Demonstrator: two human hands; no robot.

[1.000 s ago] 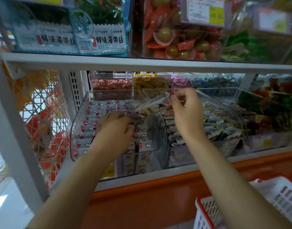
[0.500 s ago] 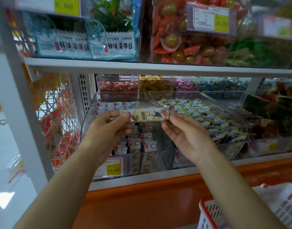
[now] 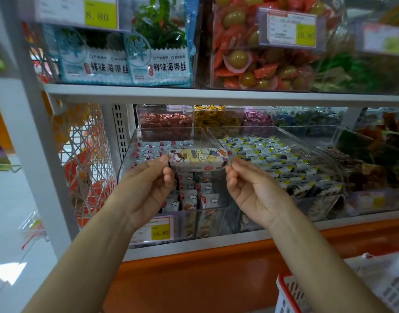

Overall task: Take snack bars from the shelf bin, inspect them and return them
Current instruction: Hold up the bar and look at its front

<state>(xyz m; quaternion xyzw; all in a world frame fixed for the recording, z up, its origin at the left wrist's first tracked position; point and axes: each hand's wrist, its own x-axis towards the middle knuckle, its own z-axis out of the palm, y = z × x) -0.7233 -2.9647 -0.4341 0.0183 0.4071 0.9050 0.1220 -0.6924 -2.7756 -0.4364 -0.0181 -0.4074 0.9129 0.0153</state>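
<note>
Pinching the snack bar [image 3: 197,160] by both ends, left hand [image 3: 146,188] and right hand [image 3: 255,193] hold it above the bin [image 3: 128,159].

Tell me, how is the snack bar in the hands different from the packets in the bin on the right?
The snack bar is cream-yellow with cartoon figures; the packets are white with dark and yellow-green marks. The snack bar is held up level, pinched at its ends by the left hand and right hand; the packets lie piled in their clear bin. Both are long, slim, sealed wrappers.
</note>
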